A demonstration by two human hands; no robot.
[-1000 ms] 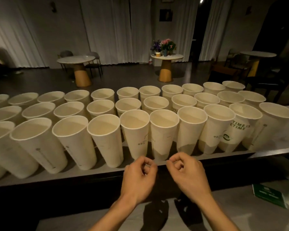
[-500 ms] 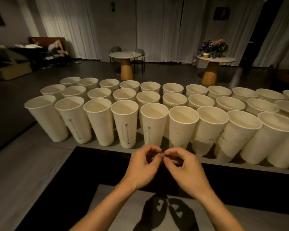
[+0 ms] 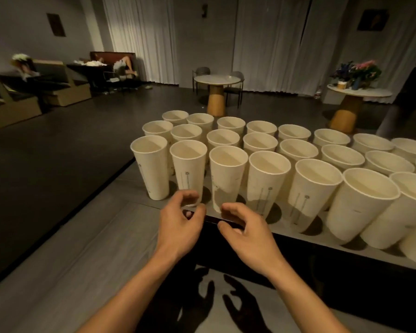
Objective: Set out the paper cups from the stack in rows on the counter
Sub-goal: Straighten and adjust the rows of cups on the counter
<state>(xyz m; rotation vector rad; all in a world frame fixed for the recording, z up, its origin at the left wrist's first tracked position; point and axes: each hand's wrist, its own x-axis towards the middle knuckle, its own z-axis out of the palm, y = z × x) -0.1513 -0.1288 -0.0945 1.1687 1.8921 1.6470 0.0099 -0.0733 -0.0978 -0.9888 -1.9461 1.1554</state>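
Observation:
Several tall white paper cups (image 3: 228,169) stand upright in three rows on the grey counter (image 3: 130,188). The front row starts with the leftmost cup (image 3: 150,167) and runs out of view on the right. My left hand (image 3: 178,224) hovers just in front of the second front-row cup, fingers loosely curled and holding nothing. My right hand (image 3: 245,231) hovers beside it, in front of the third and fourth cups, also loosely curled and holding nothing. A small gap separates the two hands. No stack of cups is in view.
Left of the cups a grey surface (image 3: 65,255) runs toward me, with dark floor beyond it. Two round tables (image 3: 216,80) stand in the room behind, one with flowers (image 3: 356,73). Sofas (image 3: 10,102) line the far left wall.
My view has swung left, bringing the left end of the rows into sight. My fingertips, touching half a second ago, have drawn apart and the fingers have loosened.

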